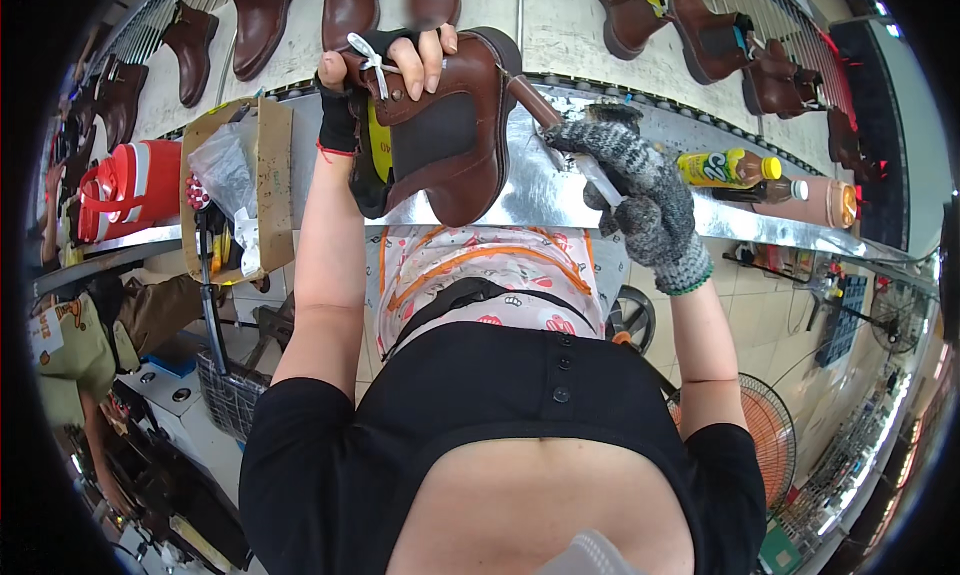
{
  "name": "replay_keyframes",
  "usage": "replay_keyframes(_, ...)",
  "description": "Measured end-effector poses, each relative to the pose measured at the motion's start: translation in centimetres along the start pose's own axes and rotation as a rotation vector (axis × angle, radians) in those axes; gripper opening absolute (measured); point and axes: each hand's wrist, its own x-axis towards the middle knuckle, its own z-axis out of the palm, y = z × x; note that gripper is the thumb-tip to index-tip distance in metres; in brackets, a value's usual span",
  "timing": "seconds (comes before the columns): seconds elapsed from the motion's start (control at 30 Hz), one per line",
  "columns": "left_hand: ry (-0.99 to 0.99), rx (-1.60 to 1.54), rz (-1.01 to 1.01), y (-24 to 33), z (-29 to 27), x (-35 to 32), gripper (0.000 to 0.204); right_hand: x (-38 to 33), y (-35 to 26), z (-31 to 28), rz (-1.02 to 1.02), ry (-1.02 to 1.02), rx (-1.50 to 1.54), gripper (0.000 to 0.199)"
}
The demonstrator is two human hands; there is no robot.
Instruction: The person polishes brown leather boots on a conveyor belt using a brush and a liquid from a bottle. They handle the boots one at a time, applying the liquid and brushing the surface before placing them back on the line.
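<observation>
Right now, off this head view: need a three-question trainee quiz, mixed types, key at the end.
1. Which hand grips the brown boot by its upper part?
2. True or false: the red container stands to the left of the cardboard box in the picture.
3. The knit glove on the right hand is mainly: A) orange, B) grey, C) white.

Key: 1. The left hand. 2. True. 3. B.

the wide head view looked down from above and behind the fingers (pixel 407 67), near, facing the bench (pixel 530 187) around them.
</observation>
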Motion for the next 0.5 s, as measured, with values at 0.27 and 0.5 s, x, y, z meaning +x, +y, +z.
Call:
replay_keyframes(0.27,0.099,-0.072,0.140,-0.9,-2.5,-2.1,0.081,1.1,2.5,3.1,-0.017,0.001,0.063,0.087)
replay_keyframes(0.5,0.147,-0.218,0.120,-0.2,-4.2,-4.1,0.079,1.8,4.8,5.2,-0.092,-0.030,0.034,0.042)
